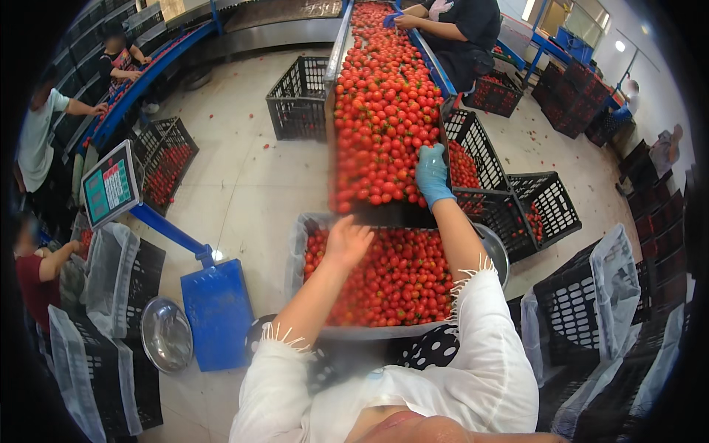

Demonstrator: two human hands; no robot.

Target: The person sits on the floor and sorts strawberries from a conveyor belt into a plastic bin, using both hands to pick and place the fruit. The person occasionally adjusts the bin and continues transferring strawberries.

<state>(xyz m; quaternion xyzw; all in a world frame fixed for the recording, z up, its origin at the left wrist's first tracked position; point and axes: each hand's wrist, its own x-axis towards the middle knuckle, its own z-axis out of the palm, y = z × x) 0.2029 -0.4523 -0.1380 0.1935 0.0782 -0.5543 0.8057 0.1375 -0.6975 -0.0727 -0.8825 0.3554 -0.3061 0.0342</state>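
Red cherry tomatoes cover the sloping sorting chute in front of me. Its lower end meets a black crate with a clear plastic liner, which holds many more tomatoes. My left hand, bare and slightly blurred, hovers above the crate's near-left part, just below the chute's lip. Its fingers are apart and I see nothing in them. On the chute's right side, my right hand wears a blue glove and touches the tomatoes. Its fingertips are partly hidden, so whether it grips one is unclear.
A blue platform scale and a steel bowl stand at left. Black crates flank the chute, some holding tomatoes. Lined crates stack at right. A person sits by the chute's far right; others work at left.
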